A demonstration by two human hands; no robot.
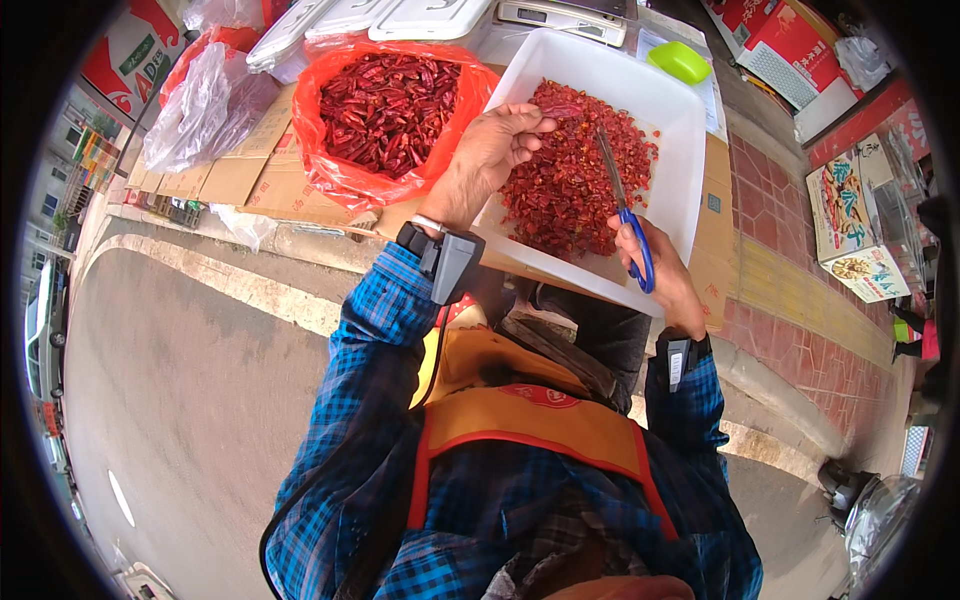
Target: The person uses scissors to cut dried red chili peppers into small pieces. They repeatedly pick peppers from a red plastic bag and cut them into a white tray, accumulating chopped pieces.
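Between the fingertips of my left hand (501, 142) is a dried red chili (561, 110), over the left side of a white plastic tub (681, 161). Cut chili pieces (574, 187) cover much of the tub's floor. My right hand (658, 262) grips blue-handled scissors (636, 240) at the tub's near right side. Their blades point away from me over the pieces and look nearly closed, apart from the chili. Left of the tub, a red plastic bag (307, 142) stands wide open, full of whole dried chilies (390, 105).
Behind the bag are white lidded containers (431, 19), and a scale (562, 22) stands behind the tub. A green plastic bowl (679, 61) sits by the tub's far right corner. Clear plastic bags (210, 112) lie at the left on cardboard (259, 161). Printed boxes (855, 217) stand farther right.
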